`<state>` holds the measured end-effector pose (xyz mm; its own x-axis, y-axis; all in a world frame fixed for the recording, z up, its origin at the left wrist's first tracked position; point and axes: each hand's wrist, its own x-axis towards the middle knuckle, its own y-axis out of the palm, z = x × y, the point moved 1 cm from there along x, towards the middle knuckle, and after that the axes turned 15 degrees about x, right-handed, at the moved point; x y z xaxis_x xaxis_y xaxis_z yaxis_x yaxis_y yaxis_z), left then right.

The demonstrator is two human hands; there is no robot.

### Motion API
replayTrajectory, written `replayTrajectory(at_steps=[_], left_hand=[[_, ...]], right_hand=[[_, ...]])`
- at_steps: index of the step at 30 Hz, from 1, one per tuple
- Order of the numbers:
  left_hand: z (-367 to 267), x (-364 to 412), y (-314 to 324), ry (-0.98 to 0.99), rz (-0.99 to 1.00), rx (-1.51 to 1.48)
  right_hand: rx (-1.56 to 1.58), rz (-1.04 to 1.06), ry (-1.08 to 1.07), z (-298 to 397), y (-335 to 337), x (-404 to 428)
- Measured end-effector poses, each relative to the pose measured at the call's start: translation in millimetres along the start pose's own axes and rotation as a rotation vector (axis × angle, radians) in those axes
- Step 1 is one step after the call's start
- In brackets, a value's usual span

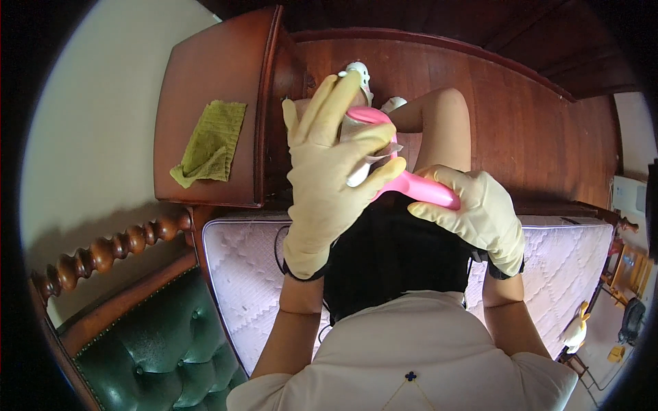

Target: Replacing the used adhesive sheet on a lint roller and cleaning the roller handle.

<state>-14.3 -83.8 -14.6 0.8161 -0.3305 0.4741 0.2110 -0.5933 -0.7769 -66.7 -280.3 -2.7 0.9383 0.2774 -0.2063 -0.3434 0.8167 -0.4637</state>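
A pink lint roller (426, 191) is held in front of me above my lap. My right hand (478, 213), in a cream rubber glove, grips the end of its handle. My left hand (329, 159), in a matching glove, lies over the roller head, with thumb and index finger against it and the other fingers spread. Between thumb and index finger, a thin translucent strip (393, 149) stands out from the roller, near a white rounded part (357, 174). My left hand hides much of the roller head.
A wooden bedside cabinet (216, 77) at the left bears a green cloth (213, 144). I sit at the edge of a pale mattress (560, 262), beside a tufted green headboard (159, 339). White shoes (358, 72) are on my feet on the wooden floor (524, 138). A plush toy (574, 329) sits at the right.
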Motion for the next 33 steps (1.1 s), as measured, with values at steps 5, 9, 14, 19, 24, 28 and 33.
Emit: replayTrajectory(at_steps=[5,9,14,19,24,28,33], left_hand=[[-1,-6,6,0.111,-0.008,-0.031],[3,-18,-6,-0.123,-0.250,-0.478],[-4,-31,-24,-0.359,-0.206,-0.621],[9,-40,-38,-0.271,-0.360,-0.693],[21,-47,-46,-0.246,-0.496,-0.606],[28,-51,-40,-0.358,-0.580,-0.626],[30,-40,-43,-0.612,-0.647,-0.556]], right_hand=[[-0.062,-0.080,-0.012,-5,-3,-1],[-0.039,-0.083,-0.009,-9,-4,0],[-0.054,-0.130,0.042,-30,1,5],[-0.056,-0.170,0.048,-42,6,9],[0.047,-0.215,0.136,-52,-3,6],[0.202,-0.156,0.240,-45,-6,7],[0.503,-0.135,0.245,-47,-6,4]])
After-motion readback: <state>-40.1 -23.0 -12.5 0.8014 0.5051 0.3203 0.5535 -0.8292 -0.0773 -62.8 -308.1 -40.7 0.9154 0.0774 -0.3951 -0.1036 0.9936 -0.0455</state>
